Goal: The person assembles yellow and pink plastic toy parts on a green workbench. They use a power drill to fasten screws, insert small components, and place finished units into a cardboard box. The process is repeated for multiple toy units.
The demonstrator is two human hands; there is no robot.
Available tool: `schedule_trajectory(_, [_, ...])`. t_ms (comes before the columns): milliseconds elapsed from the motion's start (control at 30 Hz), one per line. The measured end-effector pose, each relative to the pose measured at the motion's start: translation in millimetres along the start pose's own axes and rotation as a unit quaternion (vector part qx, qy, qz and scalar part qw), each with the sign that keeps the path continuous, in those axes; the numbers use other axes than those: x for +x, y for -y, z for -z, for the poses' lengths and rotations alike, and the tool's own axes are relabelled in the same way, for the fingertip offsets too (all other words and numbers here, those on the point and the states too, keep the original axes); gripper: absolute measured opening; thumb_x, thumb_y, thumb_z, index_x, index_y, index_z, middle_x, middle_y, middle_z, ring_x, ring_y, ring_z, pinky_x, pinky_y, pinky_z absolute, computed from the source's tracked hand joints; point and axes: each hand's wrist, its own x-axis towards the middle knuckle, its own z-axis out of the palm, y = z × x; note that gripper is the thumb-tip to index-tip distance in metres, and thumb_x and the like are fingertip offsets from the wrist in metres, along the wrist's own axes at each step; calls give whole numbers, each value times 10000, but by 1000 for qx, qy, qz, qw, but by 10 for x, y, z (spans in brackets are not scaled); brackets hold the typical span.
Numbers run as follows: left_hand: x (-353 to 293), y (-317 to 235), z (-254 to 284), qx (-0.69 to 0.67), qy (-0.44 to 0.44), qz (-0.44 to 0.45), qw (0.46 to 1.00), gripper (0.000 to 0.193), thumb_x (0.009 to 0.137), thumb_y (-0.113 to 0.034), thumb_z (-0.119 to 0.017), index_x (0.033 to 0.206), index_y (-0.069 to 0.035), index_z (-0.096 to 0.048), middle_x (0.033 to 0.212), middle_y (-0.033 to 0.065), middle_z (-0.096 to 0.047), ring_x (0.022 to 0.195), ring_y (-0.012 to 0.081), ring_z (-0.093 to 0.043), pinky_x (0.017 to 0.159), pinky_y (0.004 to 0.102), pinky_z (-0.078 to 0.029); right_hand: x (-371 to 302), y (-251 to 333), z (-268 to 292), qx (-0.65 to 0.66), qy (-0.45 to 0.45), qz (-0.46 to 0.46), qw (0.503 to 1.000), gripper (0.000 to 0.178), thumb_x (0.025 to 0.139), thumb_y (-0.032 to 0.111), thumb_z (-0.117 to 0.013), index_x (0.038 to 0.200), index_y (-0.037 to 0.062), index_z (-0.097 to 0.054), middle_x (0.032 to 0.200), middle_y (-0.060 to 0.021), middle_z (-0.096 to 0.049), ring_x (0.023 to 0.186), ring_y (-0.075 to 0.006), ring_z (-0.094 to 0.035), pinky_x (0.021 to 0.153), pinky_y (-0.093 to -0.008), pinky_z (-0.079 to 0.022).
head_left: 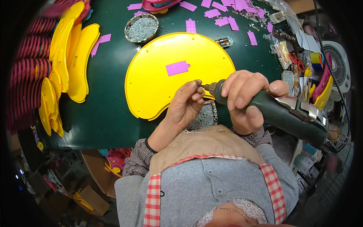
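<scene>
My right hand (245, 98) is wrapped round a dark green power screwdriver (289, 117), its bit pointing left. At the bit's tip my left hand (185, 102) is closed in a pinch; whatever is between the fingertips is too small to make out. Both hands are over the near edge of a yellow curved plastic panel (151, 68) with a raised rim and small holes. A purple rectangular plastic piece (177, 68) lies on the panel. Just below my left hand, partly hidden, is a container of small silver metal parts (204, 117).
A bowl of small metal parts (141, 28) stands beyond the panel on the green table (102, 121). Yellow panels (81, 64) and stacked magenta parts (28, 83) line the left. Purple pieces (223, 20) lie scattered at the back. Red scissors (297, 62) and a white fan (334, 62) are right.
</scene>
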Motion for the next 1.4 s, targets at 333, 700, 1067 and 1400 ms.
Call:
schedule_trajectory(333, [66,187,-230,-204,2,5,979,239,1064,-200,-599,1181,3,-646,944,71,-680,793,82,-651,838,240,-618,48,19,-24,-39,27,57,997,644,867,-16,-720,1399,78,-369,922,-161,-678,708,-248,-680,673,-436,-589])
schedule_trajectory(700, [-311,-5,-172,383,-60,62,920,187,870,46,-762,1056,42,-746,920,103,-746,782,153,-707,737,274,-589,48,-473,36,-111,-26,-30,993,552,885,-70,-652,1322,68,-343,771,-87,-613,660,-200,-633,684,-361,-555])
schedule_trajectory(1067, [22,-545,26,758,-37,-344,553,108,844,22,-769,941,9,-724,853,102,-721,742,175,-697,675,282,-553,-96,-963,73,-117,-25,-122,985,399,855,-84,-673,1170,29,-455,843,-75,-621,742,-142,-607,693,-283,-495])
schedule_trajectory(1400, [110,-456,90,736,84,-441,507,261,833,36,-781,1056,-23,-661,903,126,-754,795,270,-757,693,328,-596,82,-293,-68,1,-53,-132,990,511,923,60,-672,1330,74,-363,754,-102,-583,586,-184,-572,604,-349,-543])
